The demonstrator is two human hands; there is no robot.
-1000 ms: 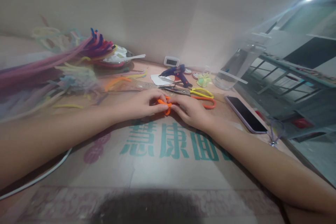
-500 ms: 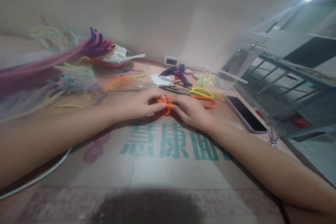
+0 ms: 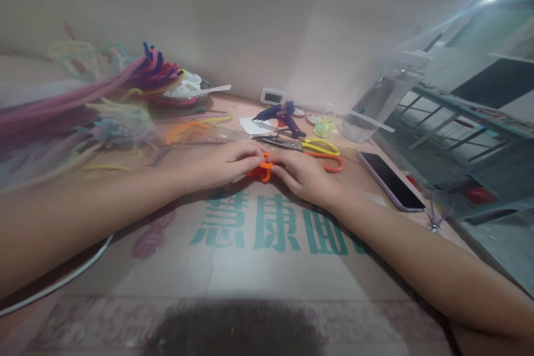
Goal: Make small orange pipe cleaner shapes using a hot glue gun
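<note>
Between my two hands is a small piece of bent orange pipe cleaner [image 3: 265, 171], looped and partly covered by fingers. My left hand [image 3: 237, 160] pinches its left side with thumb and fingers. From the right, my right hand [image 3: 299, 171] grips the other side in a pinch. Just beyond the hands lie scissors [image 3: 321, 147] with one yellow and one orange handle. Behind them a dark blue glue gun [image 3: 280, 115] with a small red light rests by a white sheet [image 3: 252, 125].
Bundles of coloured pipe cleaners [image 3: 104, 86] fill the left side. A phone [image 3: 392, 181] lies at the right, near a clear plastic container [image 3: 367, 117]. A white timer [image 3: 273, 95] stands at the wall. Printed cardboard [image 3: 250, 278] covers the tabletop; a white cable [image 3: 62, 283] runs lower left.
The orange loop has turned and spread between my fingers, showing more of itself to the left. My left thumb has shifted slightly; both arms keep their place.
</note>
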